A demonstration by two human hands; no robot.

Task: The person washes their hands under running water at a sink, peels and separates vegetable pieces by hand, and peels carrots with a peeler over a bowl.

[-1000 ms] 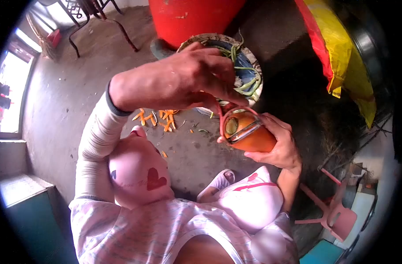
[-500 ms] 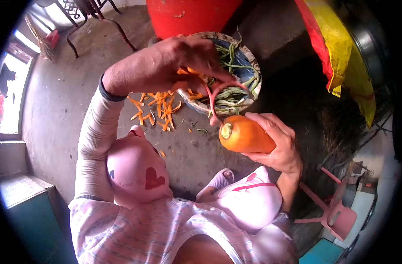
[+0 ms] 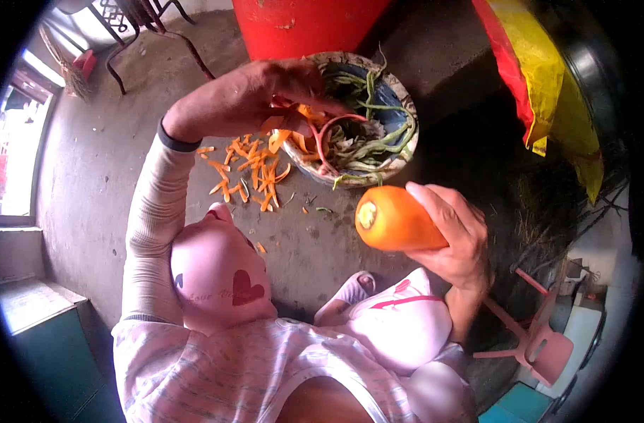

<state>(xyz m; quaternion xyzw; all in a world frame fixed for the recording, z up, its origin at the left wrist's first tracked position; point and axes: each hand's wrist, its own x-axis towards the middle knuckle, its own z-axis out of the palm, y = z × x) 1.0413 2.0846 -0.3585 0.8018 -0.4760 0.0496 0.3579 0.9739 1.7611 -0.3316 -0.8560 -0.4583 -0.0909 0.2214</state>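
My left hand [image 3: 265, 97] is closed on the handle of a red Y-shaped peeler [image 3: 318, 144], over the left side of a round basin [image 3: 411, 106]. Orange strips of peel [image 3: 278, 141] hang beside its fingers. My right hand [image 3: 459, 236] grips a thick, smooth orange vegetable [image 3: 403, 220], its pale stem end pointing left; peeler and vegetable are apart. Inside the basin lie long green strips [image 3: 371, 149] and other scraps. More orange peelings [image 3: 265, 173] are scattered on the floor below my left hand.
Behind the basin stands a large red container [image 3: 304, 28]. A yellow and red bag [image 3: 541, 77] hangs at the upper right. To the lower right is a pink chair [image 3: 544, 352]. Metal furniture legs [image 3: 188, 46] and a broom [image 3: 67, 63] are at the upper left.
My left hand has moved up and left with the peeler, off the orange vegetable and over the basin. The vegetable has shifted slightly in my right hand. More peelings show on the floor.
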